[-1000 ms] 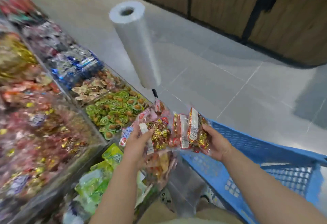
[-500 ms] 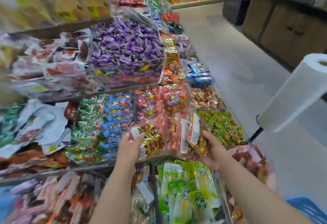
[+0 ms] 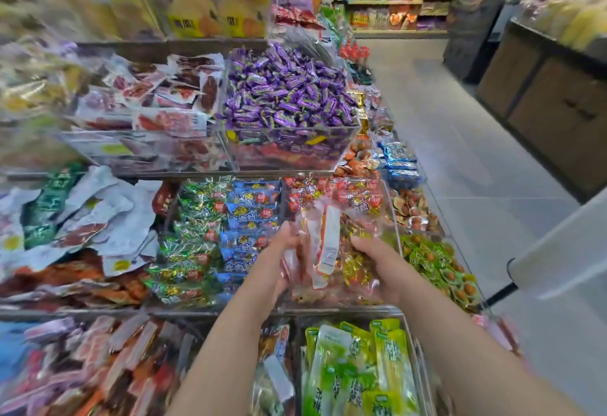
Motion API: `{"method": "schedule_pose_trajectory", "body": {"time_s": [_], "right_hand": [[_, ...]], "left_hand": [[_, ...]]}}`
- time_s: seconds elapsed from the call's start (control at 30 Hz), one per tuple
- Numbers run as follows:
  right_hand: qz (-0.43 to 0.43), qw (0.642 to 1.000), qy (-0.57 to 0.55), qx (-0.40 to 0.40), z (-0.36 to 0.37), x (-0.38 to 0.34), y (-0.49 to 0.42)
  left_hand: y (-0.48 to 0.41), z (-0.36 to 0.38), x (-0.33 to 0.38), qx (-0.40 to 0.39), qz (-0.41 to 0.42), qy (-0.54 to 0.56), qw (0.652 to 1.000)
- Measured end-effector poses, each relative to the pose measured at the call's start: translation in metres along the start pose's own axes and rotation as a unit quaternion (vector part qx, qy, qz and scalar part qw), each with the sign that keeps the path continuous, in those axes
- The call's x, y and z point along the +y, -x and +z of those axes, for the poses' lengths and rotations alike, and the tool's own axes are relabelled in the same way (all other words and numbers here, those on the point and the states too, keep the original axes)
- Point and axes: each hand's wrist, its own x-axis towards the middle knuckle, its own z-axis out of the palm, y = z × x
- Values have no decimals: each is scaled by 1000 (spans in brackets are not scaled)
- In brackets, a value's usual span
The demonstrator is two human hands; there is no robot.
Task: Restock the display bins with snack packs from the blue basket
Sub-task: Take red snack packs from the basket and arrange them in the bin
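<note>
Snack packs: clear-plastic red-and-gold bundle [image 3: 341, 251], mid-frame, over matching clear acrylic bin [image 3: 391, 208], likely for release.
Grip: my left hand [image 3: 283, 251] and right hand [image 3: 377, 259] clasp it.

Packs [image 3: 348, 261] are crinkled, glossy clear plastic film, with a matt white label [image 3: 330, 235]. The bin [image 3: 295, 149] walls are smooth, clear, hard plastic that catches the light. Purple sweets [image 3: 285, 93] have shiny foil-like wrappers. Green pouches [image 3: 358, 366] are slick plastic. The floor [image 3: 460, 159] is smooth grey tile with a dull sheen. The cabinet [image 3: 558, 113] looks like matt wood.
</note>
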Motion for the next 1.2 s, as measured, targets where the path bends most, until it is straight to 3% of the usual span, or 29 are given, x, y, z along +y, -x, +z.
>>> {"method": "schedule_pose_trajectory", "body": {"time_s": [0.13, 0.2, 0.43, 0.53, 0.67, 0.83, 0.97, 1.1, 1.2], "right_hand": [[-27, 991, 121, 51, 7, -1, -5], [-28, 987, 145, 63, 9, -1, -4], [3, 998, -20, 64, 6, -1, -3], [-2, 997, 17, 76, 12, 0, -13], [-9, 994, 97, 42, 32, -4, -24], [-43, 984, 150, 82, 55, -14, -39], [-74, 965, 250, 5, 72, -31, -41], [-88, 952, 280, -86, 87, -48, -44], [-72, 957, 276, -53, 94, -49, -52]], "left_hand": [[-5, -2, -1, -65, -2, -136, 989], [-3, -3, -4, -91, 17, -143, 985], [-10, -4, -4, 23, 52, -10, 998], [-13, -8, -1, 6, 55, -48, 997], [-21, -17, 10, -81, -22, -46, 995], [-39, -29, 18, -6, 32, -204, 978], [-48, -47, 26, 9, 37, -120, 992], [-57, -63, 27, -13, 37, -33, 999], [-63, -59, 23, 18, 56, 14, 998]]}}
